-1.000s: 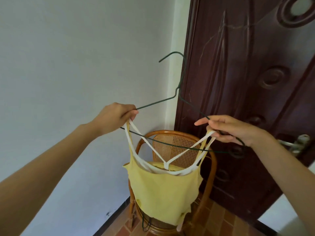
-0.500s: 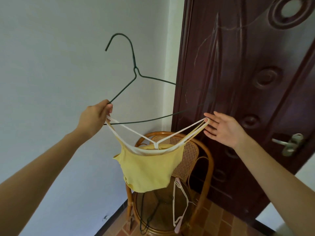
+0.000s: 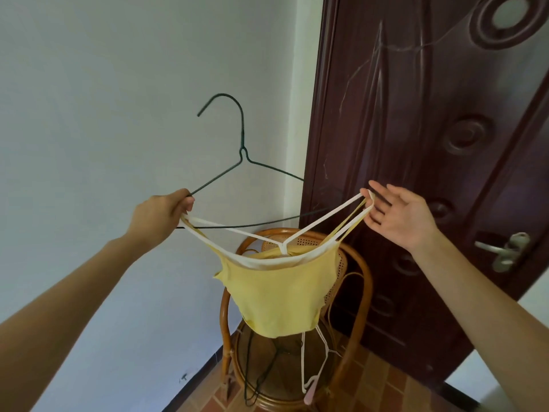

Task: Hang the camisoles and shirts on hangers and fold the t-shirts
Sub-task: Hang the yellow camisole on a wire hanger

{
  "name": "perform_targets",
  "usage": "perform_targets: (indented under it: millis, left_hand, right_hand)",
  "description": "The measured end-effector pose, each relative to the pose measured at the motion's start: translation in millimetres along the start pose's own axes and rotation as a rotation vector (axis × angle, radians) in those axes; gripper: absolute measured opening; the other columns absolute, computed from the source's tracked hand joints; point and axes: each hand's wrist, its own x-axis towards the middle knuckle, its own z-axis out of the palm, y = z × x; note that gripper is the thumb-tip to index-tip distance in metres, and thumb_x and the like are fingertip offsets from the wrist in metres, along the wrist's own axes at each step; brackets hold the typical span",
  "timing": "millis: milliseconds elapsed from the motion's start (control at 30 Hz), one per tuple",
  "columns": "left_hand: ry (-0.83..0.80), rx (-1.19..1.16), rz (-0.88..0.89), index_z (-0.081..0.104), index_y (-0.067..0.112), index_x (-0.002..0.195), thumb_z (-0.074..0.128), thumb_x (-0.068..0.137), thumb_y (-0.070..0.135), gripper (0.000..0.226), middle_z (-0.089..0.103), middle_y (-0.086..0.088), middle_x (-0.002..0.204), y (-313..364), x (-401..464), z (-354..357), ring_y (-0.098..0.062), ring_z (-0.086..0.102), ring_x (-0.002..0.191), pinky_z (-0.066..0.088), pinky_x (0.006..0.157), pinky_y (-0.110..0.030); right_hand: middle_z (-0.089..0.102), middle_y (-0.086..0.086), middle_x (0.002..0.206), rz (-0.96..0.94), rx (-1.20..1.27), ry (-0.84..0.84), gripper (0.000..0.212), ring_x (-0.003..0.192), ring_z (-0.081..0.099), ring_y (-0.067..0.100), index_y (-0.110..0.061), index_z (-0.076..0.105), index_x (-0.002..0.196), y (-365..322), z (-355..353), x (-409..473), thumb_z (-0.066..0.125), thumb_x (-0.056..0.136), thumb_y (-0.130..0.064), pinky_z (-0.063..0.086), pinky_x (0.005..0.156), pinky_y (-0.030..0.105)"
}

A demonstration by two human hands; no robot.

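A yellow camisole (image 3: 279, 295) with white straps hangs in the air in front of me. My left hand (image 3: 160, 212) grips the left end of a dark green wire hanger (image 3: 242, 150) together with the left straps. The hanger stands upright, hook at the top. Its right end is hard to see against the door. My right hand (image 3: 398, 215) is spread flat, and the right straps loop over its fingertips.
A rattan chair (image 3: 353, 295) stands below the camisole, with a pink-white hanger (image 3: 315, 370) and dark wire hangers (image 3: 258, 379) on its seat. A dark brown door (image 3: 439, 144) with a metal handle (image 3: 502, 251) fills the right. A white wall is on the left. The floor is tiled.
The hanger swung upright from a tilted position and the camisole rose with it. My right hand opened from a curled hold on the straps to flat fingers.
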Motion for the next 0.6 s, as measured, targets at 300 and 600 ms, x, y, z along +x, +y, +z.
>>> perform_targets:
  millis: [300, 600]
  left_hand:
    - [-0.059, 0.031, 0.049, 0.051, 0.023, 0.08, 0.033, 0.103, 0.037, 0.032, 0.065, 0.004, 0.073, 14, -6, 14, -0.023, 0.063, 0.07, 0.04, 0.062, -0.031]
    - [-0.078, 0.015, 0.038, 0.051, 0.025, 0.08, 0.033, 0.103, 0.038, 0.032, 0.065, 0.006, 0.077, 26, -5, 25, -0.023, 0.062, 0.072, 0.042, 0.064, -0.032]
  right_hand:
    - [0.059, 0.009, 0.137, 0.018, -0.34, -0.131, 0.04, 0.094, 0.062, 0.015, -0.015, 0.062, 0.131, -20, 15, -7, 0.051, 0.096, -0.03, 0.047, 0.097, 0.036]
    - [0.061, 0.007, 0.133, 0.005, -0.826, -0.343, 0.049, 0.103, 0.066, 0.023, -0.016, 0.058, 0.134, -9, 51, -25, 0.058, 0.087, -0.032, 0.055, 0.089, 0.033]
